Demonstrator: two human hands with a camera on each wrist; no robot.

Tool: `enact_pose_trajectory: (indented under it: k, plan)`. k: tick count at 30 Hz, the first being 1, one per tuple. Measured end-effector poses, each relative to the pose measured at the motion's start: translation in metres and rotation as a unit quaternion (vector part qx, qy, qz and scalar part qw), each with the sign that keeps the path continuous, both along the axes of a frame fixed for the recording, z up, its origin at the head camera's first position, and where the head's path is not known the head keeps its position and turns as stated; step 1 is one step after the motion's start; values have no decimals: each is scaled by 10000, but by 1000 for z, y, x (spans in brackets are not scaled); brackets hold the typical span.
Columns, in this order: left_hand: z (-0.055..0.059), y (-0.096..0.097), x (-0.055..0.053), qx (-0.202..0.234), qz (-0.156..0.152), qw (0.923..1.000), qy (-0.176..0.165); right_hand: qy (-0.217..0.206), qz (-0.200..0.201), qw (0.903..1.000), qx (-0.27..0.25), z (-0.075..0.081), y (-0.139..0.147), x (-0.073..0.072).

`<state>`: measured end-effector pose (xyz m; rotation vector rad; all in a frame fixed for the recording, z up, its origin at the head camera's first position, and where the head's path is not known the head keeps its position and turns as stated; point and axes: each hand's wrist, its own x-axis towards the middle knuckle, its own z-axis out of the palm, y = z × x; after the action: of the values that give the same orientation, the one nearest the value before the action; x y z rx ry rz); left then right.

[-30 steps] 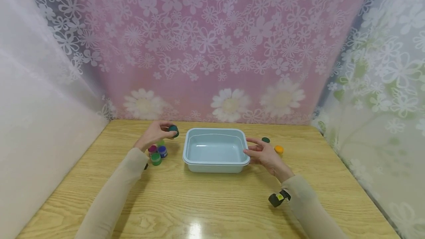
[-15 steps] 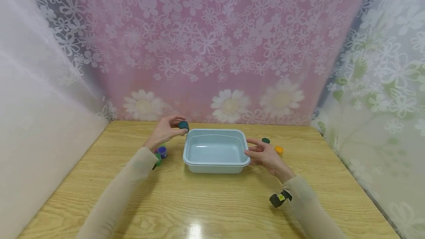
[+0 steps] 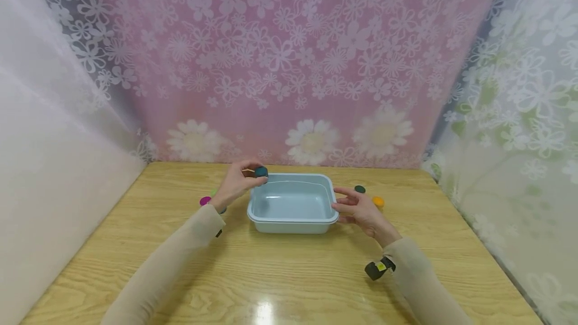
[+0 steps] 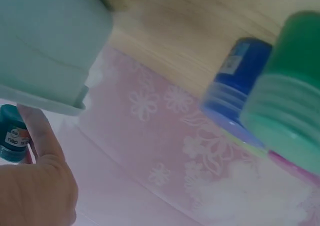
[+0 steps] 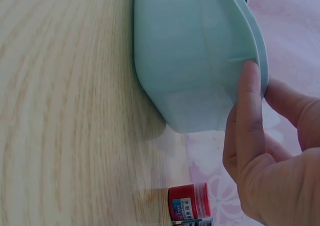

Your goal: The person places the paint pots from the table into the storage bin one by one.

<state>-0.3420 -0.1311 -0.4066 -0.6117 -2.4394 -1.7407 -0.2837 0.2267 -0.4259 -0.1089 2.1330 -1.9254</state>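
pink flwr curtain (image 3: pixel 280 64) bhd wd tbl (image 3: pixel 298 275) w/ glare (image 3: pixel 264 311)

The right hand (image 5: pixel 272 178) pinches the rim (image 5: pixel 261 53) of the pale blue-green basin (image 5: pixel 185 51) at its right end. A red jar (image 5: pixel 182 201) stands on the wooden table (image 5: pixel 65 111), right of the basin, apart from it.

Left hand (image 3: pixel 237 183): thumb and fingers set in a pinch at the tips. Left arm (image 3: pixel 167 260), in a beige sleeve, runs back and outward from the hand. Right hand (image 3: pixel 365 213): thumb and fingers set in a grip (pressure not determinable), tips directed toward the left hand. Right arm (image 3: pixel 422 277), likewise sleeved, slants back and outward behind it.
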Motion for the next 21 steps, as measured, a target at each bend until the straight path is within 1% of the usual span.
enact_pose_trajectory:
  k: [2,4,9,14,17,21]
  plan:
    - [-1,4,2,-42,26,9999,-132,-5,-13,10000,1,0,-1,0]
    - [-2,9,4,-186,109,9994,-276,-9,-6,10000,12,-1,-1,0]
    - [0,24,11,-537,388,9964,-529,-48,-20,10000,26,-2,-2,1]
    - [3,38,15,-528,403,9945,-808,-44,-46,10000,28,-2,0,2]
    - [3,44,15,-561,375,9938,-886,-30,-48,10000,54,-2,1,1]
    - [4,53,16,-667,475,9927,-883,-21,-42,10000,79,-2,2,0]
